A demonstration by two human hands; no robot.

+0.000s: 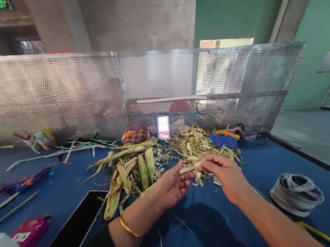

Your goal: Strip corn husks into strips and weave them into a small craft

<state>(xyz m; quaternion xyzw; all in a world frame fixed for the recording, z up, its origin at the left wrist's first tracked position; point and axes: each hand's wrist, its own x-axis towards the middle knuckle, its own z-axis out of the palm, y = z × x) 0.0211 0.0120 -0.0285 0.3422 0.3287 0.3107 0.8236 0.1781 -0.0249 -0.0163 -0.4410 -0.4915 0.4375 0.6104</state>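
The left hand is turned with the palm up, and its fingers are half curled. One end of a pale strip of husk lies across them near the thumb; I cannot tell if they close firmly on it. The right hand pinches the other end between the thumb and the index finger. So the strip is held between both hands, above the blue table and in front of a heap of shredded husk. To the left of this heap lie larger husk leaves.

The only writing which I can read is the word "EXIT" on the green sign at the upper left; the marks above this word are cut by the edge. The bright rectangle behind the leaves is blurred, so its content is not readable. A blue piece carries small red marks, too small to tell if they are letters. The pouch has a brown checked pattern, and I can read no brand on it. The tablet at the left shows a black screen
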